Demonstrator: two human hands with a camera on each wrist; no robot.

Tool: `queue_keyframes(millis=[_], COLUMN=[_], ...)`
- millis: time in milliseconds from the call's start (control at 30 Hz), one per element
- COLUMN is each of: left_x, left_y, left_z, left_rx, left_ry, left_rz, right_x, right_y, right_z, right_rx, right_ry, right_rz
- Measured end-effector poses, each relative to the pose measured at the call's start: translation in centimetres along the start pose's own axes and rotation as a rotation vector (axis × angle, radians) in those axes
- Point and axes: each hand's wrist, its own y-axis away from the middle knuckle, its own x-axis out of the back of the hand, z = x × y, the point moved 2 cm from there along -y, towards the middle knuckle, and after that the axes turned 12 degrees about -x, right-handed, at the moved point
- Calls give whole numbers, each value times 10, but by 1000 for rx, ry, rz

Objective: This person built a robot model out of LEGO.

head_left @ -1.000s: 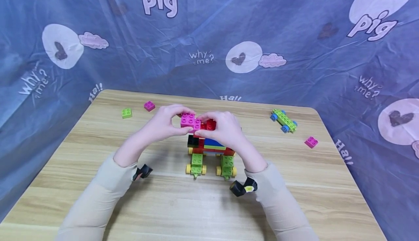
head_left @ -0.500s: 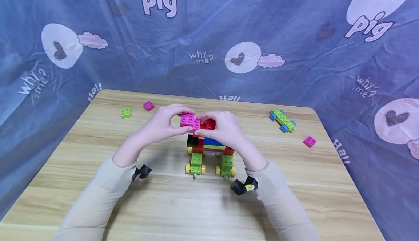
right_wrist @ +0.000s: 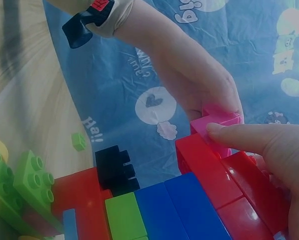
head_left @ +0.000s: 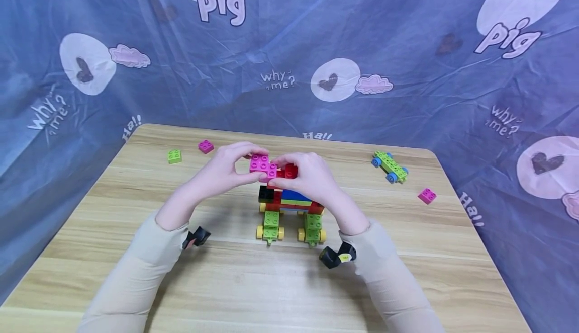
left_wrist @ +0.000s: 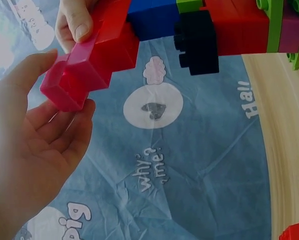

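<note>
Pinching pink brick (head_left: 262, 166) atop block car (head_left: 289, 207), mid-table (head_left: 253, 282).

Wooden table (head_left: 253, 282) — brick vehicle (head_left: 291, 212), green brick (head_left: 174, 156), two pink bricks (head_left: 205, 146) (head_left: 427, 195), green wheeled chassis (head_left: 391, 166).

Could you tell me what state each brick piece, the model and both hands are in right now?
Pink brick: on top of the model, pinched by both hands.
Brick model: upright on its wheels on the table.
Left hand: fingers curled round the pink brick.
Right hand: pinches the pink brick, resting on the model's top.
Green wheeled piece: loose, far right.
Small pink bricks: loose.
Small green brick: loose.
</note>
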Motion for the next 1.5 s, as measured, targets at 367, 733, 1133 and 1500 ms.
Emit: queue_keyframes(millis=[367,733,1133,1500], left_x=[19,30,47,47], left_y=[5,14,35,53], left_z=[-2,-31,-101,-154], left_rx=[6,71,249,423], left_ry=[-38,-11,-47,-64], left_rz=[103,258,308,231], right_x=[-2,-1,-2,0], right_y=[1,2,2,2], right_z=[4,5,5,2], right_rx=[-5,-29,-17,-15], right_ry=[-5,16,8,9], right_rz=[9,14,27,21])
